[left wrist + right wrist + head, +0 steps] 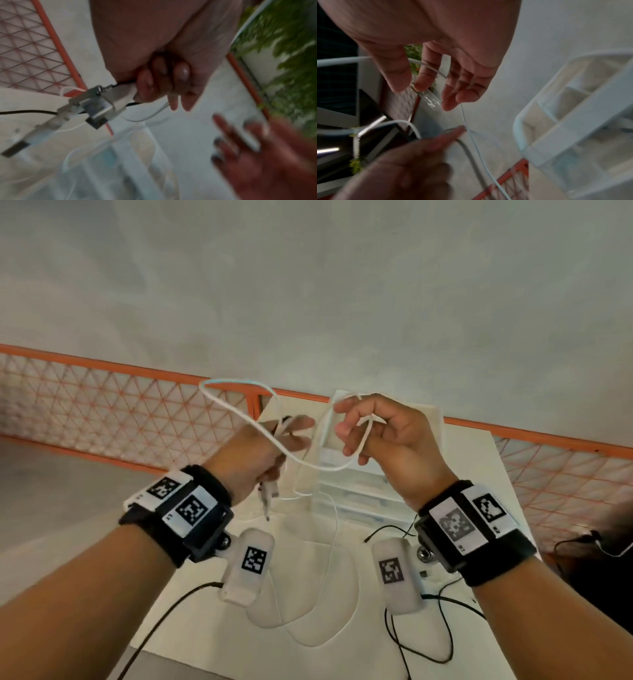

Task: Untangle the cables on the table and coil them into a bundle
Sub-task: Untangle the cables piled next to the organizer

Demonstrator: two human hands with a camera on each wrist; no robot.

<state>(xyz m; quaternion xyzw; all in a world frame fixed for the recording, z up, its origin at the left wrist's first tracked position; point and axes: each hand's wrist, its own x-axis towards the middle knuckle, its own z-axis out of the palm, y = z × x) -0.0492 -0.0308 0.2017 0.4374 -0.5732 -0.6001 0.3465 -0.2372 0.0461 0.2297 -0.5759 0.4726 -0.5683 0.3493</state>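
Note:
Both hands are raised above the white table. A white cable runs between them in wide loops. My left hand grips a bunch of its strands, and the plug ends hang below the fist. In the left wrist view the fingers are curled round the white connector bodies. My right hand pinches a strand between thumb and forefinger, and a loop passes over its other fingers. The right wrist view shows that pinch and the white cable trailing down past the left hand.
More white cable lies slack on the table under the hands. Thin black cables trail across the near right part. A white drawer organiser stands at the table's back. An orange mesh fence runs behind, and a dark device sits at the right.

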